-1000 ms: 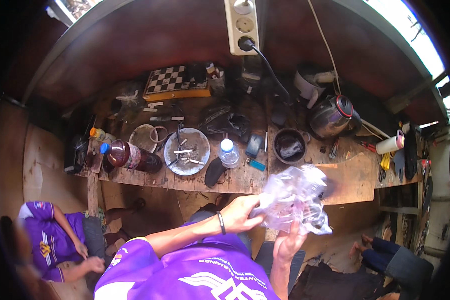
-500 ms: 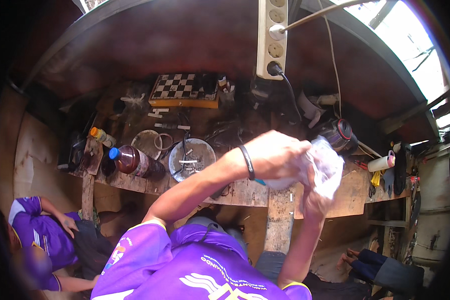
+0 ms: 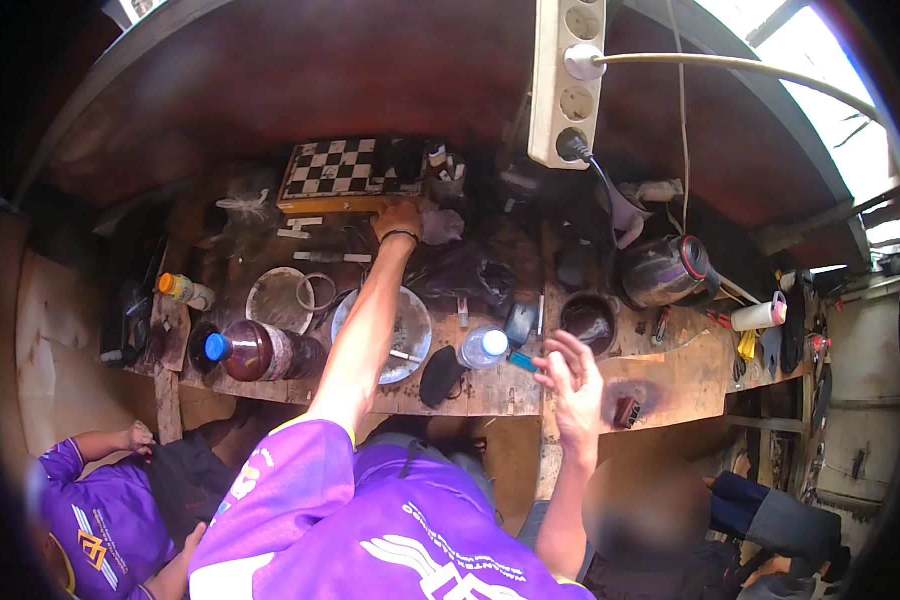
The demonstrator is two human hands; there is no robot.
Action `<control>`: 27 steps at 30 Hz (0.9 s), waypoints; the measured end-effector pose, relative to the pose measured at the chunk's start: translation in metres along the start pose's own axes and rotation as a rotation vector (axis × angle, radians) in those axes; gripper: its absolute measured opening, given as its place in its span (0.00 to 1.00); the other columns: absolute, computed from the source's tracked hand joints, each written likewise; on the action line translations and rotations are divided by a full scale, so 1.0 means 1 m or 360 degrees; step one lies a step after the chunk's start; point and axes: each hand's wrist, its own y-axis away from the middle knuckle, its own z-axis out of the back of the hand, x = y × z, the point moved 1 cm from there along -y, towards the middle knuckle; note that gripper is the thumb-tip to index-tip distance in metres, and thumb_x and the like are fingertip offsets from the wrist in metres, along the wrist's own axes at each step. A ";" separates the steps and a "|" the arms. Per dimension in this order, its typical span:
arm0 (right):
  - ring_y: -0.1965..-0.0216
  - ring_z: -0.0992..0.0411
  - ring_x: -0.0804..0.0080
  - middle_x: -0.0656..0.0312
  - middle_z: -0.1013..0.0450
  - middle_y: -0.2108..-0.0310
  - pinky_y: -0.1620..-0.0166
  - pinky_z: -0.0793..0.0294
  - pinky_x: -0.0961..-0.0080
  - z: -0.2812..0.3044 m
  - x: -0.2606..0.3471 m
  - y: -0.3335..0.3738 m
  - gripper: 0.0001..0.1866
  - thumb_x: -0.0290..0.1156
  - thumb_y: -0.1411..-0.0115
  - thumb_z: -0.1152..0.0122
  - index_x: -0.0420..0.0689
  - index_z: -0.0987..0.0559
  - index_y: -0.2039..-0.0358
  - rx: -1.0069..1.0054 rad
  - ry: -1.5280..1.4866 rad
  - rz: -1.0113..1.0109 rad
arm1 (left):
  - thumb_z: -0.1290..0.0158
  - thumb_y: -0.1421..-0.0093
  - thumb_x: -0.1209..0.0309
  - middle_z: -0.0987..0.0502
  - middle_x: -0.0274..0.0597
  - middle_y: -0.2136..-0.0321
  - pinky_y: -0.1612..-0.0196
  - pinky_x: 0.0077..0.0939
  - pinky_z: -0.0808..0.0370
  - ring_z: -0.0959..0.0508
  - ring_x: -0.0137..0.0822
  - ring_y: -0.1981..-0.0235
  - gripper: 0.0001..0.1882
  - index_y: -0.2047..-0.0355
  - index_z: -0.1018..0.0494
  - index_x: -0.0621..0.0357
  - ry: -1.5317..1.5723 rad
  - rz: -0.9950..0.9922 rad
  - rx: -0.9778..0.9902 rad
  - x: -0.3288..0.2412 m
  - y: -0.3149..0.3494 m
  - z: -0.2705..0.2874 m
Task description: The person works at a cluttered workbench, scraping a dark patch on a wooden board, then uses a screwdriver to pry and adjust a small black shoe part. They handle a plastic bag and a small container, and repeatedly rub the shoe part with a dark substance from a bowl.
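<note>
Stretched across the wooden table, my left hand (image 3: 398, 220) rests by the front edge of a chessboard box (image 3: 330, 170). A crumpled whitish cloth or bag (image 3: 442, 223) lies right against it; its fingers are too dark and small to tell if they grip anything. Over the front of the table my right hand (image 3: 572, 372) has its fingers apart and slightly bent, with nothing in them. Close to its fingertips are a teal flat piece (image 3: 523, 361), a clear bottle (image 3: 483, 347) and a dark brown bowl (image 3: 588, 322).
A large brown bottle with a blue cap (image 3: 265, 350) and a round pale dish (image 3: 410, 340) stand at the left front. A black kettle-like vessel (image 3: 665, 270) lies to the right. Above hangs a power strip (image 3: 567, 90). Another person (image 3: 110, 520) sits at left.
Both hands were together at the right, bunching the white crumpled material. The left hand has since reached far left to the chessboard box, where that material now lies; the right hand has lowered, emptied.
</note>
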 end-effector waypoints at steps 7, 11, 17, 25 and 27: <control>0.53 0.21 0.69 0.55 0.22 0.50 0.52 0.21 0.75 0.009 -0.039 0.025 0.21 0.31 0.30 0.38 0.39 0.27 0.40 -0.0026 0.0118 -0.0125 | 0.50 0.35 0.65 0.19 0.59 0.50 0.44 0.51 0.23 0.20 0.59 0.46 0.17 0.49 0.20 0.54 0.0423 -0.0211 0.0139 -0.016 -0.011 -0.065; 0.54 0.21 0.70 0.54 0.22 0.51 0.53 0.21 0.77 0.017 -0.043 0.029 0.20 0.30 0.30 0.39 0.37 0.26 0.41 -0.0117 0.0084 -0.0150 | 0.46 0.37 0.62 0.19 0.59 0.51 0.44 0.51 0.24 0.21 0.60 0.47 0.16 0.51 0.20 0.52 0.0466 -0.0639 0.0281 -0.013 -0.017 -0.055; 0.52 0.22 0.71 0.54 0.22 0.50 0.48 0.22 0.76 0.027 -0.040 0.028 0.20 0.27 0.32 0.37 0.36 0.26 0.41 -0.0217 0.0095 -0.0109 | 0.46 0.36 0.56 0.18 0.56 0.54 0.44 0.50 0.25 0.21 0.61 0.49 0.19 0.51 0.20 0.53 0.0603 -0.0324 0.0140 -0.028 0.007 0.000; 0.54 0.21 0.71 0.55 0.21 0.52 0.52 0.21 0.77 0.026 -0.054 0.035 0.20 0.30 0.31 0.38 0.36 0.26 0.41 -0.0187 0.0124 -0.0083 | 0.56 0.29 0.54 0.20 0.62 0.51 0.43 0.51 0.27 0.22 0.62 0.48 0.22 0.49 0.22 0.57 0.0470 -0.0662 0.0528 -0.041 0.038 -0.045; 0.52 0.23 0.72 0.55 0.22 0.51 0.48 0.23 0.76 0.027 -0.057 0.038 0.21 0.31 0.31 0.36 0.36 0.26 0.41 -0.0189 0.0105 -0.0167 | 0.55 0.30 0.53 0.21 0.62 0.50 0.43 0.52 0.27 0.22 0.60 0.47 0.23 0.48 0.22 0.56 0.0562 -0.0671 0.0439 -0.038 0.039 -0.049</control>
